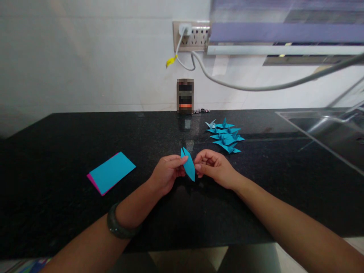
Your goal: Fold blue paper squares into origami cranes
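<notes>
Left to right across the black countertop (62, 151). Toward its left edge, roughly midway between back and front edges, I've got a paper stack (112, 172), lying flat and slanted: blue on top, a pink sheet (94, 184) poking out along its left side. Next, a dark bangle (116, 225) around the left forearm, over the front part of the counter. Left hand (167, 172) is holding the folded blue paper (189, 166), thumb across its face, other fingers behind. That piece is long and narrow, pointed at the bottom and split at the top, held up tilted over the counter's middle. Past it at the back edge, a pixelated upright object (185, 96) stands against the wall (85, 57), a bead string (202, 110) beside it. Above, a socket panel (199, 36) with a white plug (184, 29) in it and a yellow tag (171, 61) on the plug's lead. Right hand (217, 168): fingers curled narrow, tips at the paper's right edge; from here I can't tell whether they're pinching it. Beyond that hand, nearer the back edge, blue origami cranes (227, 137) sit bunched together, one pale crane (211, 124) at their back-left corner. A thick grey cable (256, 88) sags overhead. Last, the metal sink (315, 140), at the counter's back-right.
</notes>
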A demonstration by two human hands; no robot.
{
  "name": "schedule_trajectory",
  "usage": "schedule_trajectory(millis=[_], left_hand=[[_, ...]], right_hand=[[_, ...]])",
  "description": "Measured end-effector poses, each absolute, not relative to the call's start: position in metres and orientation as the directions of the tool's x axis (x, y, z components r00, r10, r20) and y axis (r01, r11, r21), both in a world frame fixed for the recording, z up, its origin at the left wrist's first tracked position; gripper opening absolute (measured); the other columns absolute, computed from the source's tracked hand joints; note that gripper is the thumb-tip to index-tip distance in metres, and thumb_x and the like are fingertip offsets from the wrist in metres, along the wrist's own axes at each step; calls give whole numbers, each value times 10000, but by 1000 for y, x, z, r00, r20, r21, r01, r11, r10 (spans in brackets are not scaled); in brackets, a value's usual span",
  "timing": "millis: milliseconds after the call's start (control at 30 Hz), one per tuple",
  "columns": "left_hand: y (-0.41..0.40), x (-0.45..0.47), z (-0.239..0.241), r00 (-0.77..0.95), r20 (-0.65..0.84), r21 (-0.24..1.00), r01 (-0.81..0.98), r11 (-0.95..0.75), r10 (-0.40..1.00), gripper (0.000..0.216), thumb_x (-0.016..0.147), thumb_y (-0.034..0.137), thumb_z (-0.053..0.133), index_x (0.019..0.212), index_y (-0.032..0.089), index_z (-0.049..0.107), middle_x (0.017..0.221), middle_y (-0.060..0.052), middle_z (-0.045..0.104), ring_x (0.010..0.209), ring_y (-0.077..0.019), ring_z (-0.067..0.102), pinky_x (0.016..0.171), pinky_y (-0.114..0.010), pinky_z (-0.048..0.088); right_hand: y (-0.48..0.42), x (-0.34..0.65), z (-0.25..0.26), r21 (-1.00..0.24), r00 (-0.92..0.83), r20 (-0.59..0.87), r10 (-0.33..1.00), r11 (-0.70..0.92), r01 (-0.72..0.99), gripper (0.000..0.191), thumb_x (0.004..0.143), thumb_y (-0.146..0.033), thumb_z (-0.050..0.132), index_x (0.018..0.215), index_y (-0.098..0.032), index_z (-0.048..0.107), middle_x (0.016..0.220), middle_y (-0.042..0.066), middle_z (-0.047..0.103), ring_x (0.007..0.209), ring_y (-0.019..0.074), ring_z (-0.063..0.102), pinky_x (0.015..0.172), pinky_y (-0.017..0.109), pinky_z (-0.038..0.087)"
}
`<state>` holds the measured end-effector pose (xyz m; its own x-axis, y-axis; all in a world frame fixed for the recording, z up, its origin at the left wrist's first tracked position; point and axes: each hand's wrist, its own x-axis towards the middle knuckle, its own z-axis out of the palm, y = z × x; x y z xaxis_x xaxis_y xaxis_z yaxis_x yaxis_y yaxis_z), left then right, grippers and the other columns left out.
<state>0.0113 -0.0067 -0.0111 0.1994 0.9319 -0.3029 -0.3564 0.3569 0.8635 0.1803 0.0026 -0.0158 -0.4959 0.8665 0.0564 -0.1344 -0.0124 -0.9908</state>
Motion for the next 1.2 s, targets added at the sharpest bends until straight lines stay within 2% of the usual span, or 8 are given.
schedule_trajectory(millis=[200, 333, 433, 500, 600, 700, 933, 1200], left_hand=[[-6, 11, -10, 221, -339, 845, -357, 399, 914, 228, 593, 301, 743, 611, 107, 624, 555, -21, 613, 506, -112, 553, 547, -253, 445], [-7, 12, -8, 203, -333, 859, -337, 385, 921, 238, 571, 299, 755, 587, 104, 620, 549, -25, 613, 496, -109, 547, 528, -245, 430], [-8, 13, -9, 196, -326, 867, -328, 375, 925, 234, 571, 299, 751, 577, 107, 618, 541, -18, 606, 487, -103, 533, 524, -244, 415], [-8, 13, -10, 191, -324, 871, -321, 371, 927, 223, 571, 293, 746, 579, 109, 619, 533, -11, 597, 479, -97, 520, 518, -242, 399], [-9, 14, -11, 170, -328, 882, -298, 365, 929, 213, 557, 279, 745, 573, 111, 615, 508, 1, 573, 464, -88, 498, 499, -233, 370], [-9, 15, -11, 160, -336, 890, -268, 369, 928, 214, 560, 279, 742, 561, 110, 612, 495, 6, 558, 455, -81, 485, 486, -224, 353], [-10, 16, -12, 183, -330, 903, -225, 366, 926, 239, 629, 334, 714, 631, 104, 649, 567, -32, 627, 527, -122, 564, 551, -261, 441], [-10, 17, -10, 216, -349, 865, -301, 402, 912, 239, 593, 305, 742, 655, 91, 658, 573, -52, 655, 533, -133, 596, 559, -256, 466]], right_hand=[[3, 182, -16, -984, -550, 47, 834, -57, -170, 271, 692, -288, 708, 868, -172, 539, 679, -37, 572, 572, 64, 559, 542, 188, 488], [4, 181, -20, -987, -553, 58, 831, -36, -157, 257, 701, -289, 692, 856, -174, 522, 656, -44, 542, 559, 64, 537, 530, 189, 473], [3, 181, -20, -991, -551, 114, 827, 55, -122, 241, 714, -242, 663, 883, -179, 503, 691, -37, 534, 573, 68, 513, 537, 201, 453], [2, 181, -18, -979, -544, 191, 817, 201, -42, 222, 730, -188, 626, 920, -184, 512, 718, -29, 522, 594, 73, 490, 555, 208, 436], [1, 184, -13, -861, -532, 343, 774, 486, 153, 260, 724, -123, 597, 973, -196, 575, 770, -7, 483, 637, 88, 459, 558, 214, 403], [2, 186, -10, -713, -573, 464, 676, 669, 211, 268, 735, -87, 571, 968, -207, 629, 783, 12, 463, 693, 114, 463, 580, 231, 396], [7, 187, -14, -612, -624, 528, 576, 767, 190, 195, 810, -152, 567, 974, -208, 654, 805, 23, 474, 739, 119, 496, 652, 249, 434], [7, 189, -11, -408, -662, 543, 517, 851, 330, 185, 832, -193, 527, 960, -214, 659, 831, 51, 538, 764, 145, 514, 665, 274, 441]])
